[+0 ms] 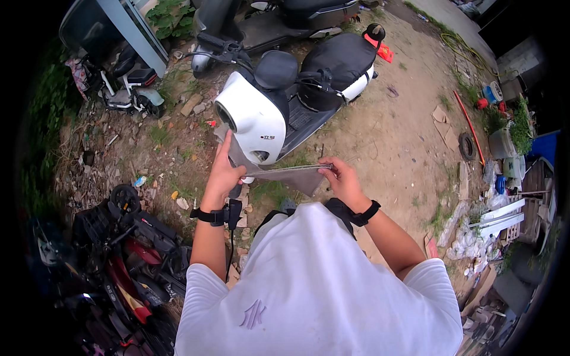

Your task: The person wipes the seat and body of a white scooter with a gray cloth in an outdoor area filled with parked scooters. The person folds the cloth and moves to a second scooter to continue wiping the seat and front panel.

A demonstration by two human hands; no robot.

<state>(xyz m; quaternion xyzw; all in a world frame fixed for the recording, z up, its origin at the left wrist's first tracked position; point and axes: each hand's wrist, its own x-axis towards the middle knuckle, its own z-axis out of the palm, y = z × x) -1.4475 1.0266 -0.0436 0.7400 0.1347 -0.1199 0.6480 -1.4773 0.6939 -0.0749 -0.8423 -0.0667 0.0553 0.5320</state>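
Observation:
A grey-brown cloth (291, 178) stretches between my two hands, in front of a white electric scooter (256, 113). My left hand (225, 171) grips the cloth with the thumb at its folded edge, while the index finger points up along the part lying near the scooter's round headlight (225, 116). At the cloth's other end, my right hand (340, 178) pinches a corner between thumb and fingers. The cloth's middle hangs in a fold below the scooter's front panel. Behind the panel are the handlebars and a black seat (340, 55).
A dark scooter (276, 33) stands beyond the white one, a small folding scooter (131, 89) at upper left. Fallen or crowded scooters (133, 262) lie at lower left. Rubble (120, 147) covers the left ground. A red pole (470, 127), tyre (466, 147) and buckets (502, 141) are at right.

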